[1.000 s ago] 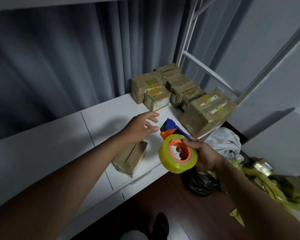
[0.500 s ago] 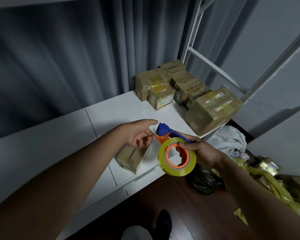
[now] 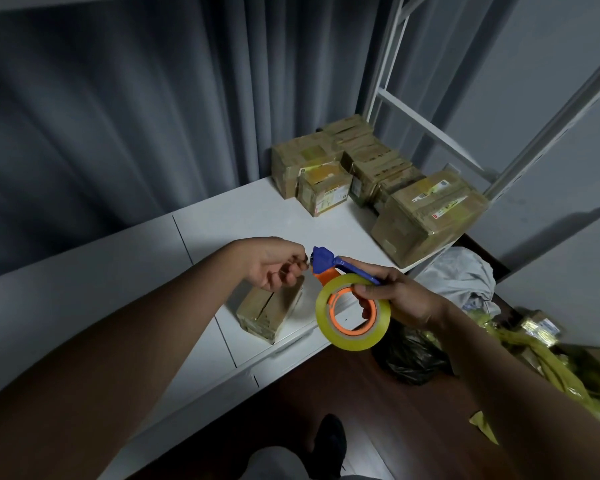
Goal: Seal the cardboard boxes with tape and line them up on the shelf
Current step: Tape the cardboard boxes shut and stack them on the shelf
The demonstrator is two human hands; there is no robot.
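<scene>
Near the front edge of the white shelf (image 3: 243, 220), a small cardboard box (image 3: 269, 311) lies flat, its top seam facing up. Just above it, the left hand (image 3: 274, 263) hovers with its fingers curled and its fingertips (image 3: 300, 263) drawn together right at the blue head of the tape dispenser (image 3: 326, 263); whether they pinch the tape end is too small to tell. To the right, the right hand (image 3: 399, 296) grips the dispenser, with fingers curled through the orange core of the yellowish tape roll (image 3: 352, 315), which hangs over the shelf's front edge. The two hands are close together, with the dispenser head between them. At the far right of the shelf, a cluster of taped boxes (image 3: 343, 168) stands packed together against the grey curtain (image 3: 118, 116), and a larger taped box (image 3: 426, 216) sits at the right end, near the white frame post (image 3: 548, 133). Below on the dark floor lie a black bag (image 3: 409, 362), a pale crumpled cloth (image 3: 458, 275) and some yellow wrapping (image 3: 551, 362).
</scene>
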